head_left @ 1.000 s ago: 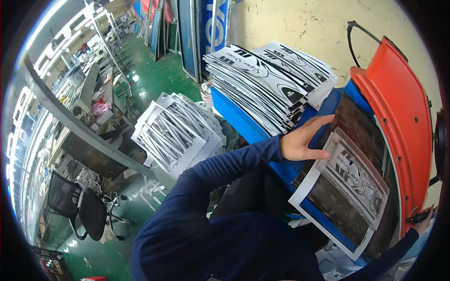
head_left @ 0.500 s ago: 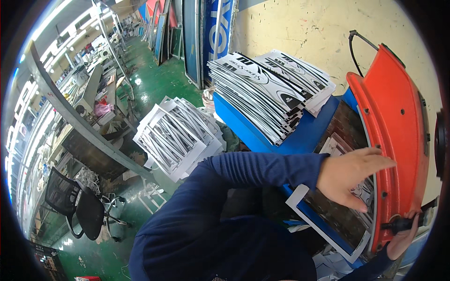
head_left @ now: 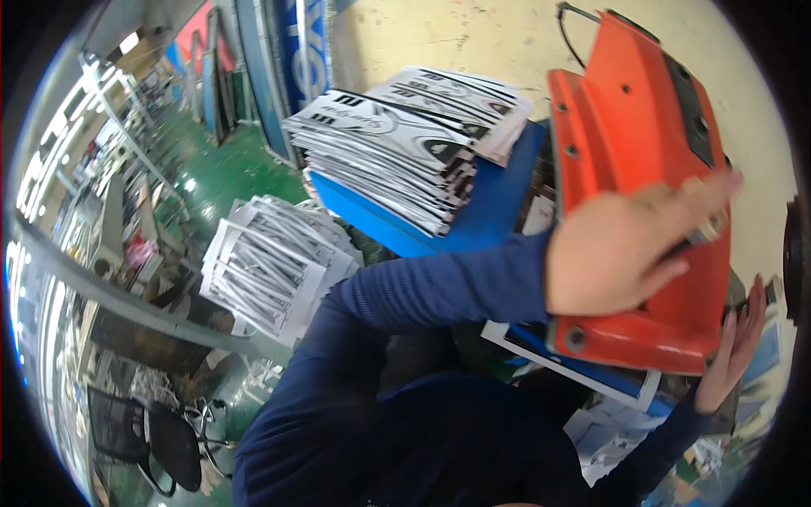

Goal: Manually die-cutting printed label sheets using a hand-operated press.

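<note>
Orange press lid [head_left: 629,152] lowered over blue tabletop [head_left: 498,211], white-edged printed sheet [head_left: 583,372] peeking out beneath its front edge. Left hand [head_left: 629,249] open, palm flat on lid. Right hand [head_left: 733,342] open against lid's lower right corner. Best pressed evenly with both, fingers clear of the closing edge, sheet kept square. Printed stack [head_left: 397,144] just left.
</note>
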A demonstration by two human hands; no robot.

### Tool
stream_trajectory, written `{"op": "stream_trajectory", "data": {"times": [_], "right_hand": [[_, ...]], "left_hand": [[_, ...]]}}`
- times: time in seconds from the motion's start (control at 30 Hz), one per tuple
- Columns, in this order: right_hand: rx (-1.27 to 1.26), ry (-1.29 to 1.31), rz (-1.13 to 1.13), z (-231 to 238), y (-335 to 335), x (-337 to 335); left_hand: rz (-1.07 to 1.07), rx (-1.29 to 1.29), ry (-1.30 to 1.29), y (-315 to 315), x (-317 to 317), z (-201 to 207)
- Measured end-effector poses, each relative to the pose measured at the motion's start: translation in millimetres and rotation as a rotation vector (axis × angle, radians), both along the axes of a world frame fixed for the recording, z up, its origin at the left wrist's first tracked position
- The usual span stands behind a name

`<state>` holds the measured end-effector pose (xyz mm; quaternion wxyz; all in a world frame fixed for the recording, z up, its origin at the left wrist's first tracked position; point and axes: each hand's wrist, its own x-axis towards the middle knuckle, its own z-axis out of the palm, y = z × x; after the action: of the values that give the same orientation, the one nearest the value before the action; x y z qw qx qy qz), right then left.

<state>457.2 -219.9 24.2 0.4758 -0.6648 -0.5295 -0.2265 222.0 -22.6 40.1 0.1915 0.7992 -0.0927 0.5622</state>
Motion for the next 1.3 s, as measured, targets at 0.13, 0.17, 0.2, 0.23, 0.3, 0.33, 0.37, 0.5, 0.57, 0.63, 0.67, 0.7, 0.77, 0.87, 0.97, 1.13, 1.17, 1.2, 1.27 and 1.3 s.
{"op": "stream_trajectory", "data": {"times": [0.13, 0.17, 0.2, 0.23, 0.3, 0.33, 0.37, 0.5, 0.57, 0.63, 0.67, 0.7, 0.77, 0.87, 0.97, 1.13, 1.17, 1.2, 1.27, 1.3], "right_hand": [[0.246, -0.515, -0.638, 19, 5, 35], [0.28, -0.523, -0.629, 19, 7, 38], [0.324, -0.456, -0.621, 16, 9, 39], [0.321, -0.482, -0.661, 12, 12, 39], [0.371, 0.002, -0.16, 2, 21, 37], [0.385, -0.052, -0.105, 0, 26, 37], [0.427, -0.074, -0.101, 0, 33, 39], [0.511, -0.029, 0.02, -1, 45, 44], [0.509, -0.042, 0.029, -4, 45, 44], [0.525, -0.04, 0.038, -7, 46, 44], [0.529, -0.077, 0.03, -10, 45, 43], [0.52, -0.059, 0.054, -13, 46, 41], [0.505, -0.011, 0.063, -17, 47, 39], [0.506, -0.024, 0.052, -21, 47, 39], [0.511, -0.082, 0.05, -22, 49, 42], [0.526, -0.077, 0.095, -25, 50, 46], [0.525, -0.075, 0.108, -25, 50, 47], [0.528, -0.054, 0.114, -25, 50, 47], [0.524, -0.112, 0.119, -22, 50, 48], [0.524, -0.132, 0.115, -20, 49, 49]], "left_hand": [[0.202, 0.04, -0.049, 19, -24, 8], [0.23, 0.019, -0.01, 23, -33, 8], [0.277, -0.014, 0.044, 29, -41, 9], [0.251, -0.066, 0.096, 32, -48, 9], [0.27, -0.061, 0.137, 39, -56, 7], [0.28, -0.097, 0.143, 42, -59, 6], [0.272, -0.111, 0.12, 45, -61, 6], [0.273, -0.244, -0.007, 48, -61, 1], [0.29, -0.293, -0.078, 47, -60, -1], [0.348, -0.362, -0.096, 45, -62, -2], [0.385, -0.361, -0.111, 46, -60, -4], [0.4, -0.321, -0.094, 45, -60, -6], [0.397, -0.299, -0.076, 47, -57, -9], [0.415, -0.19, -0.14, 49, -53, -15], [0.424, -0.247, -0.139, 51, -54, -20], [0.469, -0.138, -0.11, 55, -52, -23], [0.441, -0.147, -0.122, 56, -51, -23], [0.401, -0.157, -0.142, 56, -50, -24], [0.461, -0.154, -0.096, 58, -46, -27], [0.405, -0.141, -0.173, 59, -43, -31]]}}
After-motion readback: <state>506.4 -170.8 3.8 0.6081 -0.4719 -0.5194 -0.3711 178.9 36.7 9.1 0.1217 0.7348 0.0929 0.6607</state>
